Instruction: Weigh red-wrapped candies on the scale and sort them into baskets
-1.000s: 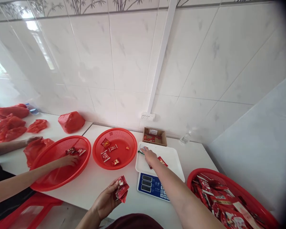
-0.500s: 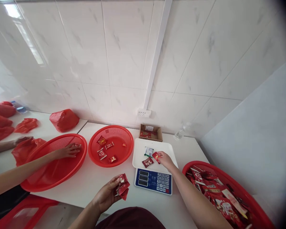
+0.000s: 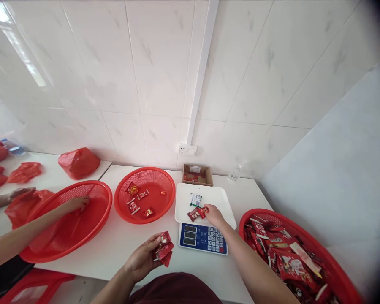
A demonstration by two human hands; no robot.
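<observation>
And here is the left hand point(image 3: 144, 257), low over the near edge of the white desk point(image 3: 120, 249), clamped on a small bunch of shiny red foil packets point(image 3: 164, 249). Across to the right, the right hand point(image 3: 213, 216) reaches in over the flat white plastic tray point(image 3: 220, 198) of the scale, thumb and fingertips closed on a small red wrapper point(image 3: 203, 212). That wrapper touches a dark red packet point(image 3: 193, 214) lying on the tray, and just beyond sits a white-and-green packet point(image 3: 195, 199). The blue scale panel point(image 3: 202, 239), with three display windows and a keypad, faces the person on the near side.

Left of the tray, a round red mesh basket point(image 3: 152, 177) carries five red packets, well spread out. To the right, a bigger red plastic basket point(image 3: 338, 270) is heaped with red packets. Beyond the tray stands an open brown cardboard box point(image 3: 197, 175) with red pieces inside, and right of it a clear plastic bottle point(image 3: 235, 173) leans near the wall.

Over on the left, a co-worker's hand point(image 3: 79, 204) is down in another red basket point(image 3: 63, 249), the other co-worker hand point(image 3: 22, 193) beside a crumpled red plastic bag point(image 3: 27, 207). More red bags lie at the far left.
</observation>
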